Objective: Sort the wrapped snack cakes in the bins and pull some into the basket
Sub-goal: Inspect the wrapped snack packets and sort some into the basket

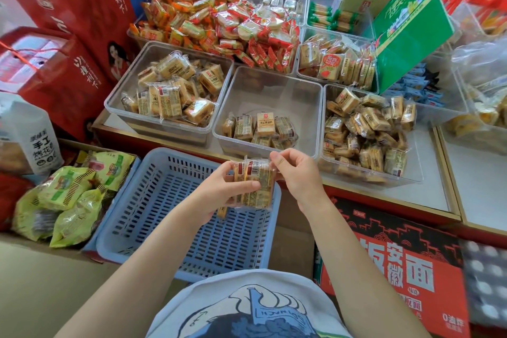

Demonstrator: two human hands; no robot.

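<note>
Both hands, left hand (219, 189) and right hand (299, 175), grip snack cakes (256, 182) over basket (164, 200).

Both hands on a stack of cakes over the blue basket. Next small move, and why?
Probably lower the stack of snack cakes and release it into the blue basket. The left hand and right hand hold it directly above the basket's right rim, and one cake already shows just under the stack.

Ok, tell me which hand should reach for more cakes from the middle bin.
Probably the right hand: it only pinches the top of the cake bundle and sits nearest the middle bin. The left hand grips the bundle over the basket.
</note>
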